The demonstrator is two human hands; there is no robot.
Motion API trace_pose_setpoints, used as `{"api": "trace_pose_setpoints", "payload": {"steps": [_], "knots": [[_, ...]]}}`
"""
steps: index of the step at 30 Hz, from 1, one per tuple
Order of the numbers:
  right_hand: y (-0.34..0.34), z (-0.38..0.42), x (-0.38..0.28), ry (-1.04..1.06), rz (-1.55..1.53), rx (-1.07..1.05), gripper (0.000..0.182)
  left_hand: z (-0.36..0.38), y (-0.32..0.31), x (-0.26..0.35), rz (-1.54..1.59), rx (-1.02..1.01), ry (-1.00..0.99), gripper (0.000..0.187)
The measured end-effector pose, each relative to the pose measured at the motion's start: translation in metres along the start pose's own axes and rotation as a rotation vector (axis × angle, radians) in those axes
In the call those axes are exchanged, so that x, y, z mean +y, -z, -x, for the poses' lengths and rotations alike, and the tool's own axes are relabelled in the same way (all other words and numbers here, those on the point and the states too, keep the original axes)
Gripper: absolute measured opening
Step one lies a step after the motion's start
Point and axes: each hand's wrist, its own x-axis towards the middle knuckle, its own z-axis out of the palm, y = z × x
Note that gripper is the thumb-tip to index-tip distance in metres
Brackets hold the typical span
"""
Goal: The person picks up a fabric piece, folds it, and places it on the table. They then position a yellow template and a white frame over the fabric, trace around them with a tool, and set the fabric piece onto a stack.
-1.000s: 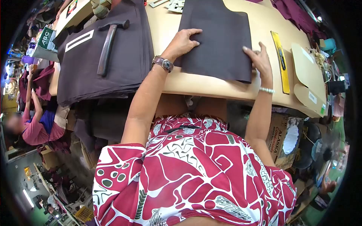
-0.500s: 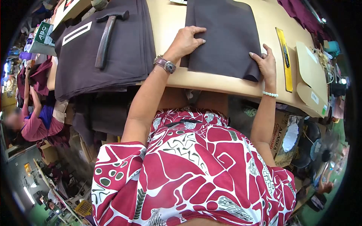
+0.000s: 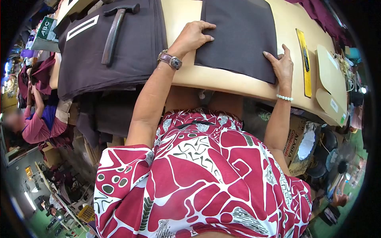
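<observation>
Partly open left fingers (image 3: 206, 25) on cloth (image 3: 240, 39)

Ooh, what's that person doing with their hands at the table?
They are handling a flat dark sheet on the table. Their left hand is at its left side, and their right hand is at its right edge. To the left, a hammer lies on a pile of dark sheets. To the right is a yellow strip.
</observation>
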Motion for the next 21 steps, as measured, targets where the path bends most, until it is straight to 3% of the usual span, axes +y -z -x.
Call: {"api": "trace_pose_setpoints", "payload": {"steps": [21], "knots": [[0.0001, 0.0017, -0.0027, 0.009, 0.016, 0.026, 0.087, 0.005, 0.0012, -0.0063, -0.049, 0.009, 0.025, 0.039]]}}
